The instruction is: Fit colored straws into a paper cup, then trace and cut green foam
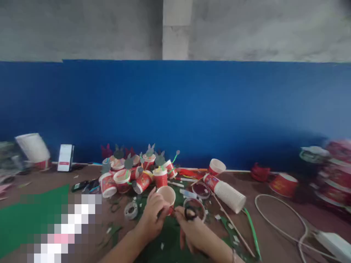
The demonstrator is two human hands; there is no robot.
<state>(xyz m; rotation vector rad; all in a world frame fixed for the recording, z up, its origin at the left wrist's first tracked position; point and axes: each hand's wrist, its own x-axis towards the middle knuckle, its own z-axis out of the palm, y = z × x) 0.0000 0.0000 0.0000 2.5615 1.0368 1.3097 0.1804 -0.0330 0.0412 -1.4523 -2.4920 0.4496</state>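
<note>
My left hand [153,215] grips a red paper cup [166,195] tipped so its white mouth faces me. My right hand [192,230] is closed round black-handled scissors [189,213], held right beside the cup's base. Both hands hover over green paper [164,248] strewn with small scraps. Just behind the cup stands a cluster of red paper cups [131,175] with green sticks and grey cut-out shapes poking out of them.
A sleeve of stacked white cups [227,193] lies to the right, near a tape roll [131,210], a thin stick [233,226] and a green strip [252,230]. A phone [65,157] leans on the blue wall. White cable [282,223] loops at right; more cups [283,184] beyond.
</note>
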